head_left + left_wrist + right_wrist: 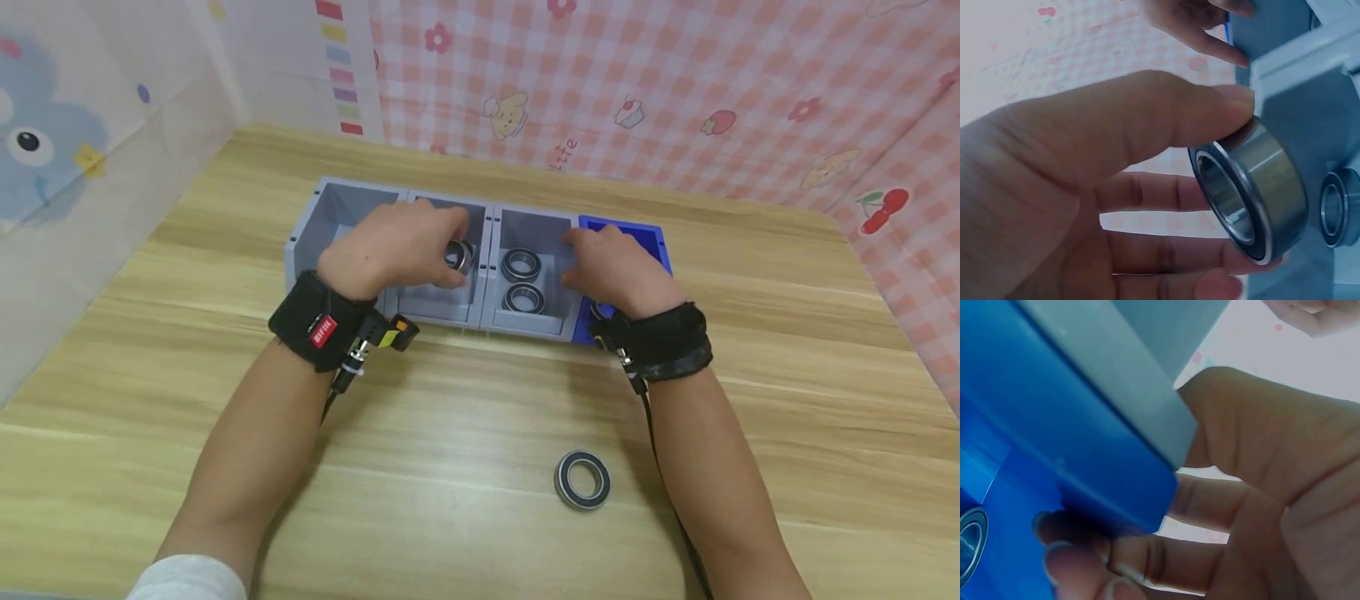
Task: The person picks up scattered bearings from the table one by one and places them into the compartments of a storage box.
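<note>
My left hand (450, 248) hovers over the second grey bin (435, 304) and pinches a steel bearing (1250, 190) between thumb and fingers, held on edge. Another bearing (1338, 207) lies on that bin's floor below it. My right hand (592, 250) grips the wall of the blue bin (651, 237) where it meets the third grey bin (534, 321), fingers (1079, 550) curled inside the blue wall (1054, 437). A bearing (969, 540) lies in the blue bin. Two bearings (521, 264) (524, 297) lie in the third grey bin.
A loose bearing (582, 480) lies flat on the wooden table (465, 433) near my right forearm. The first grey bin (337, 212) stands at the row's left end. Patterned walls close in the back and both sides.
</note>
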`<state>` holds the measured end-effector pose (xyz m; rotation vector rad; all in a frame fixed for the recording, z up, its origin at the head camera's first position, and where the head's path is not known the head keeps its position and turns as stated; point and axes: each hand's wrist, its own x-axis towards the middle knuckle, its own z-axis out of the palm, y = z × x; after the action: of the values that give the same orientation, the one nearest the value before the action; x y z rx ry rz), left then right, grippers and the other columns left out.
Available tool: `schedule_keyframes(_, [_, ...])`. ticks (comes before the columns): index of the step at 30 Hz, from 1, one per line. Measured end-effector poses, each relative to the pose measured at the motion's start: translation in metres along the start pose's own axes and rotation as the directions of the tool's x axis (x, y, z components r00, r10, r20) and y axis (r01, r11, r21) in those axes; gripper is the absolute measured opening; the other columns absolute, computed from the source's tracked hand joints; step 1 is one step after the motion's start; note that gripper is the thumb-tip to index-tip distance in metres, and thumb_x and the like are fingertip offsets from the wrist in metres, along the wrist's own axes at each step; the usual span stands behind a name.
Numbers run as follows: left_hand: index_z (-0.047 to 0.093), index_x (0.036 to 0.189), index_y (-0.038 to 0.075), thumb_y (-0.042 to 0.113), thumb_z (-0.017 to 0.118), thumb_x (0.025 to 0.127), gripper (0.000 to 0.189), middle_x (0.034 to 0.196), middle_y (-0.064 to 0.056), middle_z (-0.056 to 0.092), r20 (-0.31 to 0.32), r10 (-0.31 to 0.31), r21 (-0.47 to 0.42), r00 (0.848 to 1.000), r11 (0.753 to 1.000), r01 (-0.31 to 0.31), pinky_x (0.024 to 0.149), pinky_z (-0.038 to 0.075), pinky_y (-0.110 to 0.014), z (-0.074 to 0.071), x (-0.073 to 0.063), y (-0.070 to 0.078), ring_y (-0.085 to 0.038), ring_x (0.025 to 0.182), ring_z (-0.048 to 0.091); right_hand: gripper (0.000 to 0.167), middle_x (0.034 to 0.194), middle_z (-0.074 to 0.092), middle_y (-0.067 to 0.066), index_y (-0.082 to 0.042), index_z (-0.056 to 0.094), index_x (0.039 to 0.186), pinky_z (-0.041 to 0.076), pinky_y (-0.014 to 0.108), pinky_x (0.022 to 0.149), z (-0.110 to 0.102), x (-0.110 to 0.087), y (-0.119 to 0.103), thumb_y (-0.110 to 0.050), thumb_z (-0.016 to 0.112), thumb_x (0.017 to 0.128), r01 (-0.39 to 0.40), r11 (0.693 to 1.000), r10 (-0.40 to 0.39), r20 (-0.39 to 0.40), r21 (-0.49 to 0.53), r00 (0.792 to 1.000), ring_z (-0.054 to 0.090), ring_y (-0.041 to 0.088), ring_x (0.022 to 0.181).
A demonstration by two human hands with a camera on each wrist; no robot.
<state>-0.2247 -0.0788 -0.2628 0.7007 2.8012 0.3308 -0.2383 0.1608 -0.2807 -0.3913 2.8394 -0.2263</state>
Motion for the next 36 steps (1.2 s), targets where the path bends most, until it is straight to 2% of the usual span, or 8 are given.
schedule_keyframes(8, [0.056,0.126,0.008,0.027,0.076,0.080,0.054,0.102,-0.006,0.064,0.023,-0.020,0.055,1.000,0.998,0.019,0.078,0.046,-0.040,0.013,0.014,-0.009,-0.023,0.086,0.057,0.051,0.103,0.061,0.017,-0.001,0.048,0.137,0.048,0.037,0.069,0.003,0.000,0.001,-0.015,0.060,0.089,0.001,1.000,-0.001,-0.015,0.000,1.000,0.059,0.027,0.076])
schedule_keyframes(14, [0.060,0.126,0.007,0.032,0.077,0.078,0.056,0.109,-0.009,0.066,0.039,-0.016,0.100,0.999,0.995,0.012,0.084,0.046,-0.043,0.024,0.024,-0.015,-0.024,0.090,0.059,0.049,0.090,0.058,0.015,-0.003,0.051,0.135,0.044,0.033,0.056,0.005,0.000,0.001,-0.014,0.059,0.088,0.001,1.000,-0.001,-0.018,0.011,1.000,0.058,0.025,0.065])
schedule_keyframes(17, [0.062,0.124,0.008,0.036,0.077,0.079,0.056,0.110,-0.009,0.066,0.030,-0.022,0.131,0.999,0.991,0.018,0.090,0.041,-0.048,0.027,0.028,-0.016,-0.027,0.095,0.060,0.048,0.088,0.058,0.015,-0.003,0.051,0.134,0.043,0.032,0.054,0.005,0.000,0.001,-0.014,0.059,0.088,0.004,1.000,-0.004,-0.020,0.012,1.000,0.058,0.024,0.063])
schedule_keyframes(21, [0.063,0.121,0.009,0.040,0.075,0.079,0.054,0.109,-0.009,0.065,0.022,-0.032,0.161,0.999,0.987,0.028,0.094,0.031,-0.056,0.030,0.032,-0.015,-0.030,0.099,0.058,0.048,0.090,0.059,0.014,-0.003,0.051,0.134,0.044,0.032,0.056,0.004,-0.001,0.001,-0.015,0.060,0.089,0.004,1.000,-0.004,-0.023,0.011,1.000,0.058,0.024,0.064])
schedule_keyframes(25, [0.063,0.120,0.009,0.041,0.075,0.079,0.053,0.106,-0.009,0.065,0.020,-0.041,0.173,0.999,0.984,0.036,0.094,0.026,-0.058,0.033,0.034,-0.015,-0.029,0.097,0.058,0.049,0.092,0.059,0.015,-0.002,0.051,0.135,0.045,0.034,0.060,0.004,-0.001,0.002,-0.014,0.060,0.088,0.011,1.000,-0.011,-0.025,0.007,1.000,0.058,0.025,0.067])
schedule_keyframes(31, [0.064,0.116,0.011,0.039,0.076,0.078,0.050,0.100,-0.007,0.065,0.000,-0.032,0.186,0.999,0.982,0.032,0.096,0.021,-0.058,0.037,0.035,-0.014,-0.028,0.093,0.058,0.050,0.100,0.061,0.014,-0.003,0.050,0.136,0.049,0.036,0.068,0.004,-0.001,0.001,-0.015,0.061,0.089,-0.002,1.000,0.002,-0.023,0.009,1.000,0.060,0.025,0.073])
schedule_keyframes(36, [0.065,0.114,0.011,0.036,0.077,0.077,0.046,0.097,-0.007,0.065,-0.009,-0.026,0.187,1.000,0.982,0.027,0.098,0.019,-0.058,0.038,0.036,-0.012,-0.028,0.091,0.059,0.050,0.100,0.061,0.015,-0.003,0.050,0.136,0.049,0.037,0.068,0.003,-0.001,0.001,-0.015,0.061,0.089,-0.003,1.000,0.004,-0.026,0.010,1.000,0.060,0.026,0.074])
